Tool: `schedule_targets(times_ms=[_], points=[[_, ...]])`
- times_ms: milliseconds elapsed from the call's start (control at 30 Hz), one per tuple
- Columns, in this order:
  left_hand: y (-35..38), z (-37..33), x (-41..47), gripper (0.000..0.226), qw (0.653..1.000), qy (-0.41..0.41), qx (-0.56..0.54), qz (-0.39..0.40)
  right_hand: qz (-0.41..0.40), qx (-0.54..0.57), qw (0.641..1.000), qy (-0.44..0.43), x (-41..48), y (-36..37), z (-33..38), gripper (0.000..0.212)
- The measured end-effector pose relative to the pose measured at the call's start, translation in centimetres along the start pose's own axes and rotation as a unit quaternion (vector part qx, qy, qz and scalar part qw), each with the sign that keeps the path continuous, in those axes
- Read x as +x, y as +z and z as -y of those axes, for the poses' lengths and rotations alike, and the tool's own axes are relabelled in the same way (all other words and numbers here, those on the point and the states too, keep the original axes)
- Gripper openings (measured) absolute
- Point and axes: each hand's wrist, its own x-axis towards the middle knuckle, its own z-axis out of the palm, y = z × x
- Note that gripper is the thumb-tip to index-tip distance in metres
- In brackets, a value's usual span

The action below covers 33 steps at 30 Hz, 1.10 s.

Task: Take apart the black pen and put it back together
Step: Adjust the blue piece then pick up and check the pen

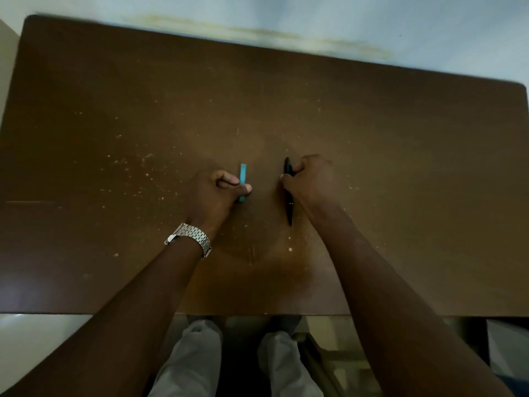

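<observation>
Pale trousers [189,359] and part of a chair frame [317,359] show below the near edge of the bench [114,282], nearest the camera. Both forearms cross that edge and converge toward bench centre. Metal watch [190,237] on the left wrist.

Left hand [213,193]: curled, thumb and fingers pinched on a light blue stick-shaped piece [243,179], which points roughly away from the person; can't tell if its lower end touches the bench. What the piece is, can't tell.

Right hand [310,181]: closed around the upper part of the black pen [289,196]. Pen runs near to far, tip end toward the person, top end poking out past the fingers. Looks whole from this view; seams not resolvable. Can't tell if it rests on the surface or sits just above it.

Blue piece and pen are roughly parallel, apart, with bare bench between them.

Bench top: dark brown, scuffed, pale flecks mostly left of centre. Wide open surface left, right and beyond the hands. Far edge meets a pale wall [400,18] with a yellowish stain; rounded corners at far left and far right.
</observation>
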Motion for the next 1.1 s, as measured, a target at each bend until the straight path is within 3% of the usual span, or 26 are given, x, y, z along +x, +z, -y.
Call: schedule_targets(times_ms=[67, 133, 233, 333, 433, 567, 767, 1100], points=[[-0.2, -0.1, -0.2, 0.027, 1.000, -0.002, 0.003, 0.001, 0.013, 0.049, 0.999, 0.020, 0.0, -0.4, 0.3, 0.017], [-0.5, -0.6, -0.9, 0.025, 1.000, 0.019, 0.016, -0.010, 0.035, 0.165, 0.984, 0.056, -0.5, -1.0, 0.4, 0.019], [-0.6, -2.2, -2.9, 0.021, 0.997, 0.075, 0.018, -0.009, 0.091, 0.405, 0.904, 0.106, -1.9, -3.1, 1.0, 0.006], [-0.1, -4.0, -5.3, 0.020, 0.986, 0.018, -0.100, 0.132, 0.110, 0.510, 0.853, 0.031, -3.3, -5.2, 1.4, 0.036], [0.2, -5.5, -7.1, 0.038, 0.931, -0.091, -0.254, 0.248, 0.120, 0.507, 0.852, -0.059, -4.3, -7.3, 1.8, 0.049], [-0.2, -6.3, -7.7, 0.070, 0.871, -0.130, -0.345, 0.324, 0.135, 0.477, 0.862, -0.106, -4.4, -9.0, 2.4, 0.050], [-0.3, -6.7, -7.4, 0.089, 0.874, -0.126, -0.333, 0.331, 0.131, 0.464, 0.868, -0.119, -4.2, -9.5, 2.7, 0.046], [0.0, -7.1, -7.8, 0.086, 0.870, -0.123, -0.345, 0.329, 0.150, 0.464, 0.863, -0.132, -3.8, -9.7, 2.4, 0.050]])
